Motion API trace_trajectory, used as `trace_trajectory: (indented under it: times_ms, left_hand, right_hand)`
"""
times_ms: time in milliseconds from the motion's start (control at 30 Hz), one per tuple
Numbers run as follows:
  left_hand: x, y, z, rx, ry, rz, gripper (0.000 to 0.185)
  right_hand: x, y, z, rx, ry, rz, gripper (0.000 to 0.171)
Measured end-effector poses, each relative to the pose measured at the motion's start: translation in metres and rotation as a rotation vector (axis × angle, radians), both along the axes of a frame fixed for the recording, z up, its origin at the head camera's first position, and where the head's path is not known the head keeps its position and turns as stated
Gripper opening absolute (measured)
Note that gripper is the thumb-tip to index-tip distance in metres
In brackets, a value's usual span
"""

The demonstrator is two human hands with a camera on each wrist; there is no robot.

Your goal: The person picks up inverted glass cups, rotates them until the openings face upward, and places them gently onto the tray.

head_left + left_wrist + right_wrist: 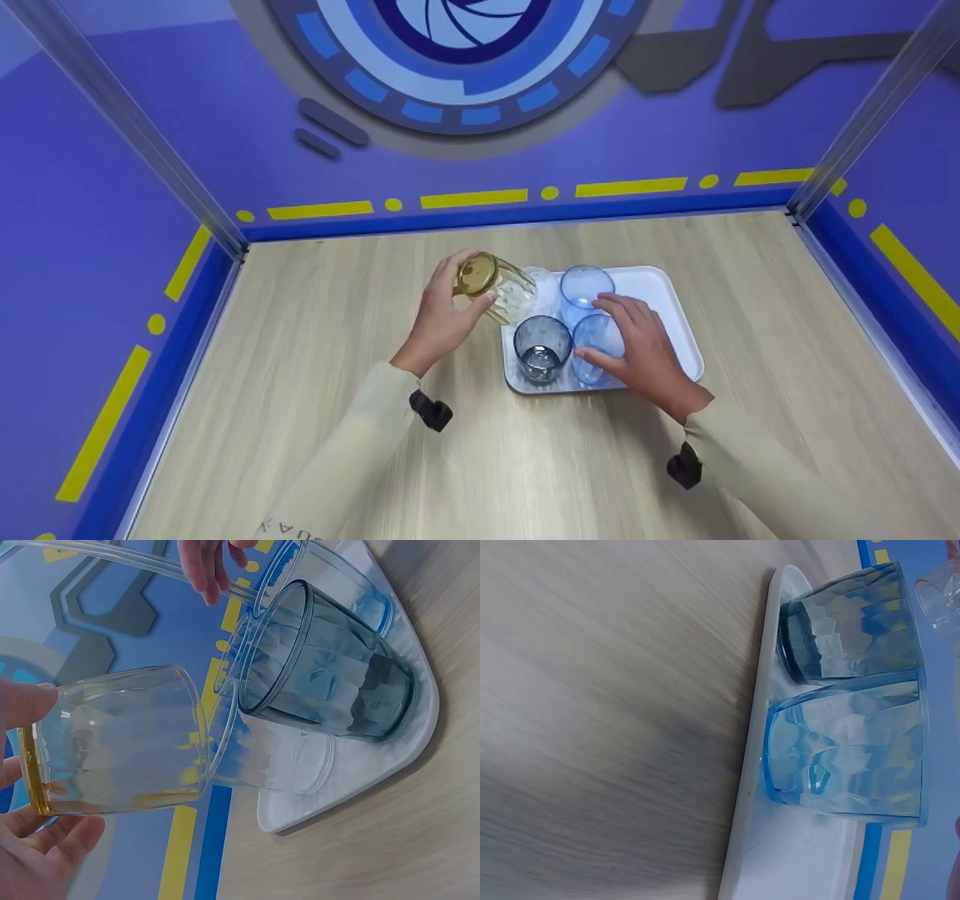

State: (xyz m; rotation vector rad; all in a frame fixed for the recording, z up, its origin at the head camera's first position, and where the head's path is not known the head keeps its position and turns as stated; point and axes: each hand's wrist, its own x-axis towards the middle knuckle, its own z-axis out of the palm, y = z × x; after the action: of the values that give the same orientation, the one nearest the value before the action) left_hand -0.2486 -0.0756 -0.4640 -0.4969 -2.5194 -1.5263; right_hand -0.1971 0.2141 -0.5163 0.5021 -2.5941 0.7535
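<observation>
My left hand [442,311] grips an amber-tinted glass [120,742] near its base, thumb on one side and fingers on the other. The glass is turned over, base up and mouth down, above the tray's left side. Beyond its mouth stands a clear glass [277,757], partly hidden. My right hand [637,341] hovers with bent, spread fingers over the front blue glass [847,754]; I see no grip on it. A smoky grey glass [541,349] stands upright beside that one. Behind them is another upright blue glass [587,285].
All the standing glasses are on a white tray [675,322], towards its left side. The tray lies on a wood-grain table [337,322]. Blue printed panels [480,172] wall the table at the back and both sides.
</observation>
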Motion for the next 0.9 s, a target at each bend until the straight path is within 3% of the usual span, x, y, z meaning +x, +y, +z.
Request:
trace_trajectory:
  times_ms: [200,533,800,900]
  left_hand:
    - [0.003,0.002,0.000,0.044,-0.008,-0.029,0.058]
    - [0.010,0.010,0.004,0.095,-0.113,-0.063,0.061]
    - [0.027,0.018,0.028,0.106,-0.146,-0.094,0.060]
    - [0.030,0.019,0.030,0.128,-0.144,-0.118,0.059]
  right_hand:
    - [-0.004,-0.001,0.003,-0.042,0.025,0.024,0.071]
    - [-0.007,-0.006,0.009,-0.090,-0.012,0.036,0.078]
    - [-0.002,-0.021,0.021,-0.173,-0.130,0.041,0.082]
    - [-0.001,-0.026,0.025,-0.179,-0.149,0.055,0.087]
